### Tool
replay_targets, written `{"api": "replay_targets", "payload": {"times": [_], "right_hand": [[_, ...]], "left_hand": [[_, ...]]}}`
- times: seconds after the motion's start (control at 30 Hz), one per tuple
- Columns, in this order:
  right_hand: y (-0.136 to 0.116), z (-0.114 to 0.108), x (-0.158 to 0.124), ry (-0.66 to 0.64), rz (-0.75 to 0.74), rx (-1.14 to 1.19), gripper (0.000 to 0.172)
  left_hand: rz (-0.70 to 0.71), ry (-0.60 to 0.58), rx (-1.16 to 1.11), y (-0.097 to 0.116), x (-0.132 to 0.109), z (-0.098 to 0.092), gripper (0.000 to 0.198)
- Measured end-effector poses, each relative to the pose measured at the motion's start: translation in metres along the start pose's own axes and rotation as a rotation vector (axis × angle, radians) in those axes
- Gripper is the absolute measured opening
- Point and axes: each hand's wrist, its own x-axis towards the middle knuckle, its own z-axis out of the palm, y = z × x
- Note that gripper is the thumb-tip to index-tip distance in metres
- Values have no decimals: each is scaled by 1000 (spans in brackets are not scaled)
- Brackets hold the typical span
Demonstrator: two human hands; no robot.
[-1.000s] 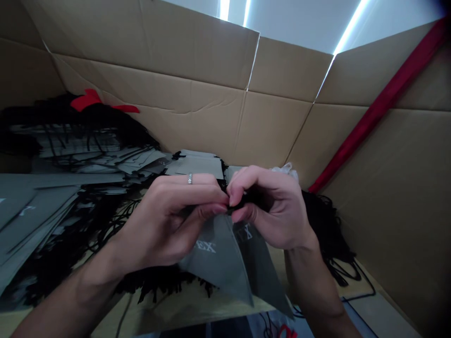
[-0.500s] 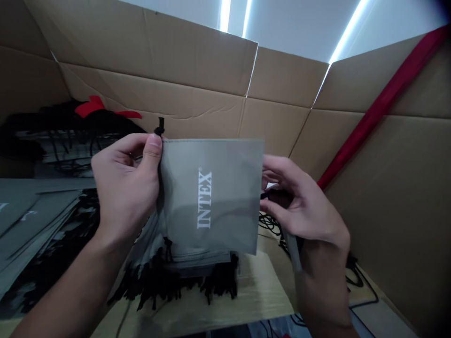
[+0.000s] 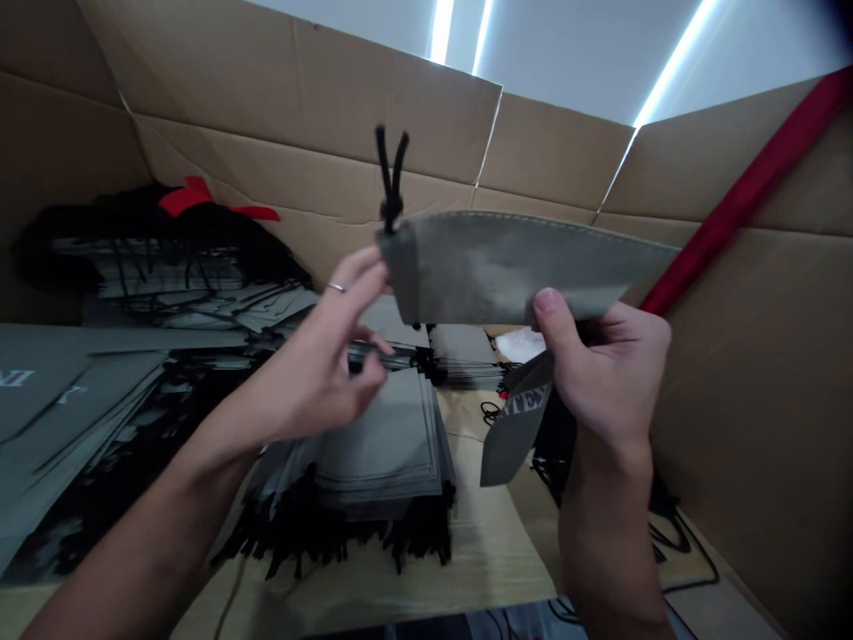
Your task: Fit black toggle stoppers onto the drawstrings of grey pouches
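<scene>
My right hand (image 3: 603, 373) pinches a grey drawstring pouch (image 3: 480, 276) by its lower edge, thumb on the near side. Turned sideways, the pouch shows a stitched top edge, and black knotted cord ends (image 3: 392, 187) stick up at its left corner. Beneath the same hand hangs another grey pouch (image 3: 520, 427) with white lettering; how it is held is hidden. My left hand (image 3: 326, 356) has its thumb and fingers apart, the fingertips at the pouch's left edge. Below lies a stack of grey pouches (image 3: 379, 427) with black cord ends along its front.
More grey pouches (image 3: 59, 356) lie at the left, with a further pile (image 3: 166, 267) behind under a red strip (image 3: 190, 197). Cardboard walls (image 3: 393, 107) enclose the table (image 3: 493, 542). A red band (image 3: 746, 191) runs down the right wall; black cords lie at right.
The pouch has turned from its flat lettered face to a sideways tilt and moved right and up. My left hand has let go of its corner; my right thumb now presses its face.
</scene>
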Motion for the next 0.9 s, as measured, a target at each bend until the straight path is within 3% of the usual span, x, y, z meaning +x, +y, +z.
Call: {"api": "replay_targets", "payload": {"times": [0.07, 0.1, 0.2, 0.3, 0.43, 0.57, 0.7, 0.77, 0.83, 0.9], "right_hand": [[-2, -4, 0, -25, 65, -32, 39], [-4, -7, 0, -65, 86, -21, 38], [-11, -14, 0, -192, 135, 37, 29], [-19, -20, 1, -277, 213, 62, 29], [-27, -28, 4, -377, 236, 12, 37], [-30, -39, 8, -543, 233, -23, 40], [-31, -46, 10, -474, 289, 24, 47], [-33, -44, 8, -466, 271, 67, 41], [-34, -37, 4, -490, 232, 125, 30], [-34, -27, -2, -512, 196, 189, 29]], "left_hand": [[71, -155, -55, 12, -3, 4, 84], [41, -141, -40, 16, -4, 8, 79], [-67, 123, -183, 18, -5, 20, 55], [-112, 149, -290, 18, -6, 29, 41], [-128, 170, -274, 29, -4, 27, 10], [-191, 156, -133, 39, 0, 19, 17], [-321, 58, -37, 43, -5, 14, 22], [-376, 3, -38, 45, -11, 13, 26], [-380, -53, -59, 47, -17, 14, 27], [-336, -132, -99, 50, -18, 15, 31]]}}
